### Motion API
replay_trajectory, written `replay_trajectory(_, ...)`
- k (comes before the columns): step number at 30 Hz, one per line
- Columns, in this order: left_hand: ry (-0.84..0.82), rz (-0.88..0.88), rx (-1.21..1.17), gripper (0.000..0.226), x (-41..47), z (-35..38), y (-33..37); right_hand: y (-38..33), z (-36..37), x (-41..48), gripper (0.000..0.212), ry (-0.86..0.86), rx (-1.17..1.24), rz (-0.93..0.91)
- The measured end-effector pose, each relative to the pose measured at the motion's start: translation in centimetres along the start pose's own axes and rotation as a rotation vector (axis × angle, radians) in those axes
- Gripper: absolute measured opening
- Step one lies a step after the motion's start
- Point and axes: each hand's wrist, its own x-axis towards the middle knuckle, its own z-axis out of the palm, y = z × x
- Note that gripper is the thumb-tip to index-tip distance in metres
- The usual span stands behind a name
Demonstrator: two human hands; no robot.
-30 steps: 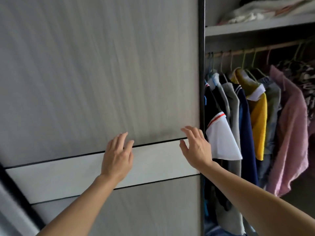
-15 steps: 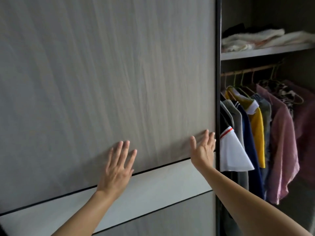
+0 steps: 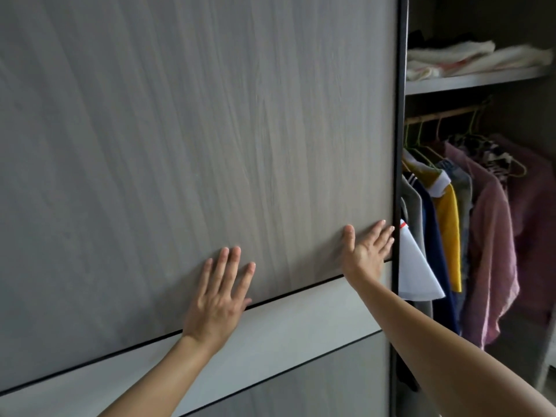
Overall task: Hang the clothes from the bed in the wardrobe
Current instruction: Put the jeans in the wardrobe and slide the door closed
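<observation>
A grey wood-grain sliding wardrobe door (image 3: pixel 195 130) fills most of the view. My left hand (image 3: pixel 218 296) lies flat on it with fingers spread, just above a pale horizontal band (image 3: pixel 301 320). My right hand (image 3: pixel 368 251) presses flat near the door's dark right edge (image 3: pixel 398 145). To the right of that edge the wardrobe stands uncovered. On a wooden rail (image 3: pixel 445 114) hang several garments: a white sleeve (image 3: pixel 415 272), a navy top (image 3: pixel 433 236), a yellow shirt (image 3: pixel 448 224) and a pink shirt (image 3: pixel 487 242). Neither hand holds anything.
Above the rail, a shelf (image 3: pixel 475 81) carries folded pale cloth (image 3: pixel 451 58). Green and yellow wire hangers (image 3: pixel 421 136) hook over the rail. The wardrobe's right side wall (image 3: pixel 544 371) shows at the frame's edge. The bed is out of view.
The door's right edge has moved right across the view, covering more of the hanging clothes. Both hands went from hovering with relaxed fingers to lying flat on the door.
</observation>
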Motion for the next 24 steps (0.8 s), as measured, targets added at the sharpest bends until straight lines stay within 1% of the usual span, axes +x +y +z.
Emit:
replay_trajectory(2,0.007,0.012,-0.02,0.083,1.1,0.0,1.1,0.8,-0.7,1.2,0.086,0.011,0.006,-0.005)
replay_trajectory(7,0.014,0.059,-0.067,0.078,4.3,0.3,4.4,3.4,-3.1,5.1,0.086,0.009,0.003,-0.02)
replay_trajectory(11,0.035,0.092,-0.082,0.072,7.4,0.8,7.8,5.6,-5.7,8.7,0.085,0.011,-0.005,-0.016)
replay_trajectory(17,0.075,0.105,-0.108,0.052,12.8,2.0,14.3,9.2,-10.3,15.0,0.085,0.007,-0.01,0.006)
replay_trajectory(24,0.126,0.144,-0.144,0.047,19.3,3.1,21.7,13.6,-15.8,22.9,0.087,-0.006,-0.073,0.036)
